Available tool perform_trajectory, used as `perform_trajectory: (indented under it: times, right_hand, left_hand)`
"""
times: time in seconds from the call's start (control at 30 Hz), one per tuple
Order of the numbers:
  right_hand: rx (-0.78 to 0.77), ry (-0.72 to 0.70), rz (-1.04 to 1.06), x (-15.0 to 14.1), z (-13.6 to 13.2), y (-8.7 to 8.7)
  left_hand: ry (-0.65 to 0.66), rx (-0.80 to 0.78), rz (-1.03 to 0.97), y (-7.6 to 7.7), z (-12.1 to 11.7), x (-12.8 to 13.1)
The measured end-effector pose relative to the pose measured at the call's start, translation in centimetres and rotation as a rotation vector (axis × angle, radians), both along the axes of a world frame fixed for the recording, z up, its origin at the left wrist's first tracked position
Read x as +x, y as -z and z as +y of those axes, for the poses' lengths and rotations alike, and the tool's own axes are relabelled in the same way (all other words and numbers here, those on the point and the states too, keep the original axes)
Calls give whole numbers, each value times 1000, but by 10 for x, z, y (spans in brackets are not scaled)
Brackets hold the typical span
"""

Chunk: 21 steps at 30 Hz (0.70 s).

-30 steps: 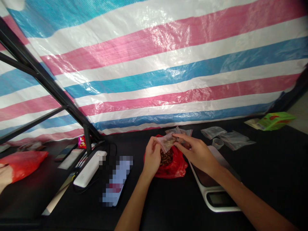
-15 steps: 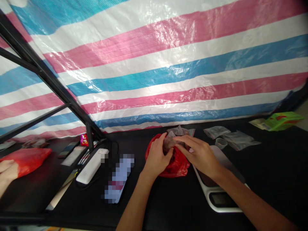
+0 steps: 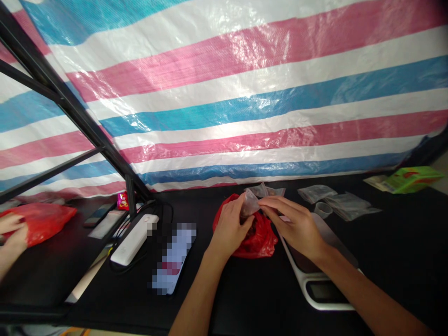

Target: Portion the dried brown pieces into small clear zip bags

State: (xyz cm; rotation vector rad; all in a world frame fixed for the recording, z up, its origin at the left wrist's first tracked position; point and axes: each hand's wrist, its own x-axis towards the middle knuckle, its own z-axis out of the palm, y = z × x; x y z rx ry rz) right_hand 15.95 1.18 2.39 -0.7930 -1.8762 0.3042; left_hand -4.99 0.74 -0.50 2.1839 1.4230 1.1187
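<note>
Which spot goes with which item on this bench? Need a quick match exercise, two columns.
Items:
1. Clear bag
2. Middle red bag
3. Scale
4. Green packet

Spots:
A. Far right of the table
B. Under the left hand
C. Under the right hand
D. Pinched by both hands

Pairs: 1-D, 2-B, 3-C, 4-A

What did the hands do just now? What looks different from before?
The left hand moved in over the red plastic bag and pinches the clear plastic bag, now bunched narrower, with the right hand against it. A co-worker's hand slid up onto another red bag. The kitchen scale and white power bank stayed put.
</note>
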Motion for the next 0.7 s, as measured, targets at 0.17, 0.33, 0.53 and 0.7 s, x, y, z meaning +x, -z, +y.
perform_trajectory:
  times: [0.17, 0.33, 0.53, 0.7]
  right_hand:
    - [9, -2, 5, 0, 1, 1]
    - [63, 16, 41, 0, 0, -5]
    - [73, 12, 29, 0, -3, -8]
    - [60, 1, 13, 0, -1, -9]
  left_hand:
    - [6, 35, 13, -2, -1, -1]
    - [9, 35, 4, -5, -3, 1]
    - [-6, 15, -27, -5, -3, 2]
    - [5, 12, -22, -5, -4, 2]
